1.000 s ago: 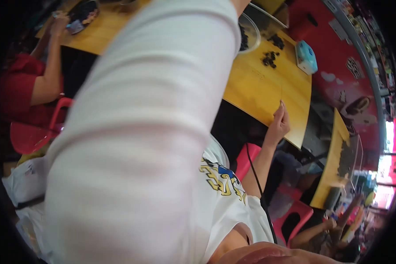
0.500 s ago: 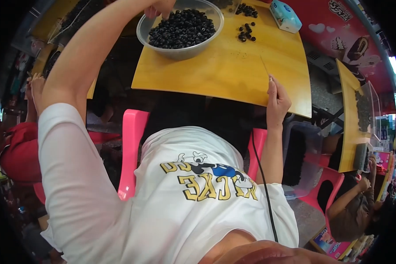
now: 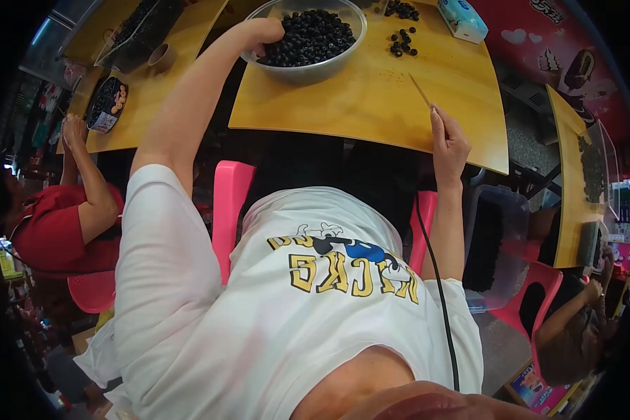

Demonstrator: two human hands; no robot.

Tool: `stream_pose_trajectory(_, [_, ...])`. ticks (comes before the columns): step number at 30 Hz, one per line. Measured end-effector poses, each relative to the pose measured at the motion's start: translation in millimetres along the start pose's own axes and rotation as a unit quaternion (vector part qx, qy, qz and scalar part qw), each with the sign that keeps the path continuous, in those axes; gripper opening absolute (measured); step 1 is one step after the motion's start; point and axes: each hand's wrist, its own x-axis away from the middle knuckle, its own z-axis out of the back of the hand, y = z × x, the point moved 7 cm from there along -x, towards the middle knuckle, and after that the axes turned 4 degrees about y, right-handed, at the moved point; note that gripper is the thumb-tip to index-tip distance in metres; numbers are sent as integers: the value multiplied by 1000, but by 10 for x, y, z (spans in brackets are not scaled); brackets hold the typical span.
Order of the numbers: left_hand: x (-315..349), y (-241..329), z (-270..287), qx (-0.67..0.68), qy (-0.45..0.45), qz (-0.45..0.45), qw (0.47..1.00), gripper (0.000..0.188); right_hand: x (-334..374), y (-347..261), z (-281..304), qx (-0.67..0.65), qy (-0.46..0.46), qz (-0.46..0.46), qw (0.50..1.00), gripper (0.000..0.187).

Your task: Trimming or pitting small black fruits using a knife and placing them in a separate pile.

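Note:
My left hand (image 3: 264,35) reaches over the left rim of a translucent plastic bowl (image 3: 306,73) filled with small, round, glossy black pieces (image 3: 311,36). Its fingers are curled down at the pieces and partly hidden, so what they hold cannot be made out. My right hand (image 3: 449,145) is at the front right of the yellow table (image 3: 367,112), closed around a thin, straight, brownish stick (image 3: 419,89) whose tip points up and left. Beyond that tip, several loose black pieces (image 3: 402,43) lie on the tabletop.
A blue tissue pack (image 3: 463,21) sits at the far right. Left, a person in red (image 3: 70,220) sits by another table with a tub of dark pieces (image 3: 108,105). A clear bin (image 3: 495,245) of dark material stands right, near a person's arm (image 3: 565,315).
The view has shifted, bringing more of the left table and the person in red into sight. My left hand now sits lower against the bowl's left side; my right hand still grips the stick.

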Motion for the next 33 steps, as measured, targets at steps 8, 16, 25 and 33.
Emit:
stream_pose_trajectory(8, [116,287,-48,151,37,-87,984,18,-5,29,-3,15,-6,8,1000,23])
stream_pose_trajectory(16, [173,252,169,183,80,-202,959,23,-20,-46,-9,16,2,31,999,21])
stream_pose_trajectory(25, [1307,912,-368,690,-238,-256,634,30,10,8,35,-53,30,-14,998,23])
stream_pose_trajectory(33, [1532,1038,-837,767,-223,-207,566,21,11,-24,-3,-107,16,-44,993,24])
